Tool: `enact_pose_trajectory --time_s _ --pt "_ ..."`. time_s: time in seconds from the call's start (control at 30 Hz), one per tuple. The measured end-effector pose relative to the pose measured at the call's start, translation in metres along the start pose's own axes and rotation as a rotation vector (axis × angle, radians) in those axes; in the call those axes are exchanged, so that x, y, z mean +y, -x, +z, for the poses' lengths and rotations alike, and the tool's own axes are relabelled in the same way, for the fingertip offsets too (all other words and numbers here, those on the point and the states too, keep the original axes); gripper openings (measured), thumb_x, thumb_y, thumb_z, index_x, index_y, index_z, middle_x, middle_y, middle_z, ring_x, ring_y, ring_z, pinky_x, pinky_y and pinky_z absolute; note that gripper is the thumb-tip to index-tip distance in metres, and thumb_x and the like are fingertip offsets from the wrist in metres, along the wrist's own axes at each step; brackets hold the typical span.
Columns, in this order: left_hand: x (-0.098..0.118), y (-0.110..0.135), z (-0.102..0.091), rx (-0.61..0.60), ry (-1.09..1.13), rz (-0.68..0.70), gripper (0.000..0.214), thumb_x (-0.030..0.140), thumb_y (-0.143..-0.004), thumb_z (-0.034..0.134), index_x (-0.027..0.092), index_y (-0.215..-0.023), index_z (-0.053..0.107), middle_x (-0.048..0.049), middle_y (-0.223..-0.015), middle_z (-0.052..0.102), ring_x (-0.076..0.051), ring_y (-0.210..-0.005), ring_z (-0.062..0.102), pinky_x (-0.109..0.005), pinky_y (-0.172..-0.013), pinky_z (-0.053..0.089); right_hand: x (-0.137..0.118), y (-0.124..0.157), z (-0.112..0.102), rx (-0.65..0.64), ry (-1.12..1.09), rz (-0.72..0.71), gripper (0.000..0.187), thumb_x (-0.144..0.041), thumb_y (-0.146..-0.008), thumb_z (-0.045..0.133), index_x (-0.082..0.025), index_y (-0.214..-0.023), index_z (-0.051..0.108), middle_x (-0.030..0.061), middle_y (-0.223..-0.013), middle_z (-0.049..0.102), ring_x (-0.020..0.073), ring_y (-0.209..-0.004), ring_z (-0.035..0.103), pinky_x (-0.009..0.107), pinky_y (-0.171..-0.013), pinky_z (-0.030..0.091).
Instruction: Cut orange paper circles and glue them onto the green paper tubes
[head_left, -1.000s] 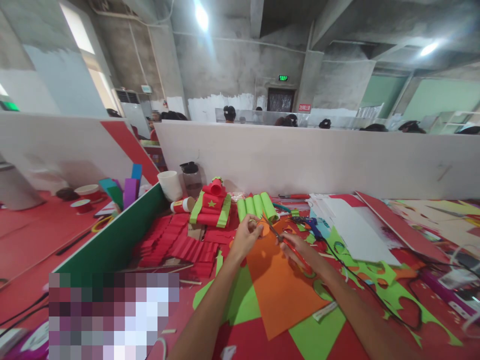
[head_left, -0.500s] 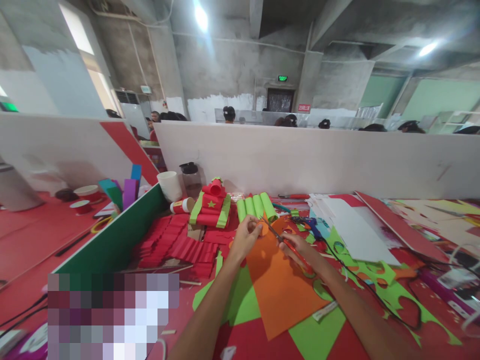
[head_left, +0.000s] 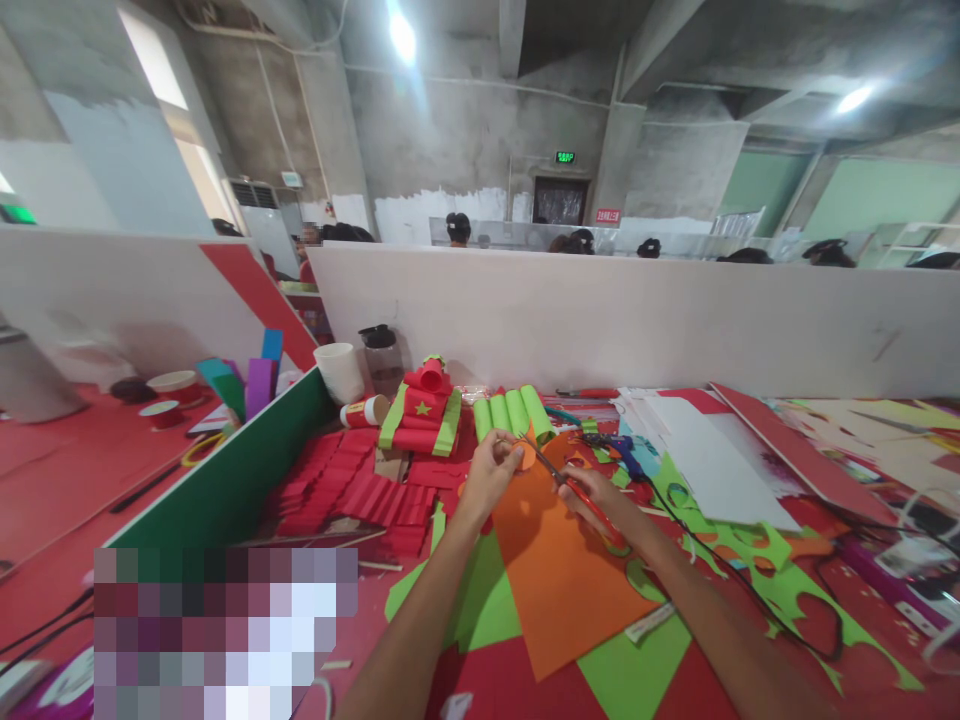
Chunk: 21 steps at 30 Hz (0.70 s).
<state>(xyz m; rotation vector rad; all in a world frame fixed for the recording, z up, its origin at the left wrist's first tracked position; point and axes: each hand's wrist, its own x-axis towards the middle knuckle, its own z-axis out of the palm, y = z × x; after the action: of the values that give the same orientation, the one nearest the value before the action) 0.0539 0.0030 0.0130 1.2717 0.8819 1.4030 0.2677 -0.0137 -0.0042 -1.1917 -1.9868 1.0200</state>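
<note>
My left hand pinches a small orange paper piece above the work surface. In my right hand is a pair of scissors with red-orange handles, its blades reaching the piece beside my left fingertips. Below both hands lies a large orange paper sheet, on top of green paper. Just beyond the hands stand several rolled green paper tubes. To their left is a red and green paper model with a star on its front.
Folded red paper strips lie left, by a green divider. A white cup and a dark-lidded bottle stand behind. At right are a blue glue gun with its cable, white sheets and green scraps.
Almost nothing differs. The hands, the scissors and the orange piece stay nearly in place, with only a very slight shift around the blades.
</note>
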Motion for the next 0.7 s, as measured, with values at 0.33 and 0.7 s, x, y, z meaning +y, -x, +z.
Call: enact_pose_trajectory --time_s 0.33,0.7 --pt "-0.003 -0.001 -0.001 -0.04 -0.006 -0.011 0.038 0.043 -0.074 0.076 0.019 -0.092 0.053 0.0052 -0.064 0.056 -0.011 -0.061 0.056 -0.024 -0.061 0.053 -0.003 0.002 -0.001 -0.012 0.014 -0.087 0.049 -0.067 -0.09 0.054 -0.019 -0.096 0.062 0.0021 -0.072 0.059 0.0154 -0.058 0.055 0.025 -0.052 0.043" --pt "-0.004 -0.002 0.0 -0.052 -0.003 -0.011 0.039 0.044 -0.074 0.075 0.019 -0.093 0.051 0.0054 -0.064 0.056 -0.011 -0.06 0.055 -0.025 -0.061 0.053 0.009 -0.003 -0.001 -0.007 -0.016 -0.036 0.046 -0.065 -0.087 0.06 -0.018 -0.093 0.062 0.0015 -0.069 0.058 0.0151 -0.056 0.056 0.024 -0.048 0.045"
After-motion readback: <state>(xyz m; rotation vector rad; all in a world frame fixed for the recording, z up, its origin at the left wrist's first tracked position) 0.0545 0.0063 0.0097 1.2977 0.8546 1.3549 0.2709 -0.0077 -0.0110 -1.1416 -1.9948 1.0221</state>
